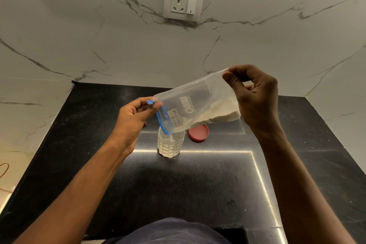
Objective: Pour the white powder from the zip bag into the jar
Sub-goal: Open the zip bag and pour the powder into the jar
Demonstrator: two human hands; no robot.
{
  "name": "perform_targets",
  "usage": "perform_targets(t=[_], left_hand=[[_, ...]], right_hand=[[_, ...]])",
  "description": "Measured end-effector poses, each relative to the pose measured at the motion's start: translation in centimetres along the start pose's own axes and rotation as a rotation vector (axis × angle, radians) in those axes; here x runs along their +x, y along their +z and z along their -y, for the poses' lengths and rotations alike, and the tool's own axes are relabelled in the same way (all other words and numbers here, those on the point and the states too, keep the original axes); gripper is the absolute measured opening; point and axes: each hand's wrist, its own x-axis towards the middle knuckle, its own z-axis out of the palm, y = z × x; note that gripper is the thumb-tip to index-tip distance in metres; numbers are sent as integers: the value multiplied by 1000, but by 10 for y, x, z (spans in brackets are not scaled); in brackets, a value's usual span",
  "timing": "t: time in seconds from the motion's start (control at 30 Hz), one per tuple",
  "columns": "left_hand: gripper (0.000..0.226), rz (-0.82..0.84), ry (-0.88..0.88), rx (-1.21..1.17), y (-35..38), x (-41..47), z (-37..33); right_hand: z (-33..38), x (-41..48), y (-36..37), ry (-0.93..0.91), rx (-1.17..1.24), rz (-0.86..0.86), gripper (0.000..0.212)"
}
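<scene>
A clear zip bag (pixel 195 105) with a blue zipper and a handwritten label hangs tilted above the counter, its open mouth pointing down into a clear plastic jar (pixel 170 144). White powder (pixel 219 114) lies along the bag's lower side and a thin stream falls into the jar, which is partly filled with powder. My left hand (pixel 134 117) pinches the bag's mouth at the blue slider. My right hand (pixel 255 95) grips the raised bottom end of the bag. The jar stands upright on the black counter (pixel 198 180).
A red lid (pixel 198 133) lies on the counter just right of the jar, partly under the bag. A white wall socket with switch (pixel 184 2) sits on the marble wall behind. The counter's front edge is near my body.
</scene>
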Motion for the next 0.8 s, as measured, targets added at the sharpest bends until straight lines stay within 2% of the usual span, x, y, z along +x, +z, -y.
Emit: perform_targets(t=[0.47,0.8], left_hand=[[12,-13,-23,15,-6,5,5],[19,-22,-71,2,-4,4,5]], right_hand=[[22,-7,5,-96,-149,49,8],[26,-6,12,-192,-258,58,10]])
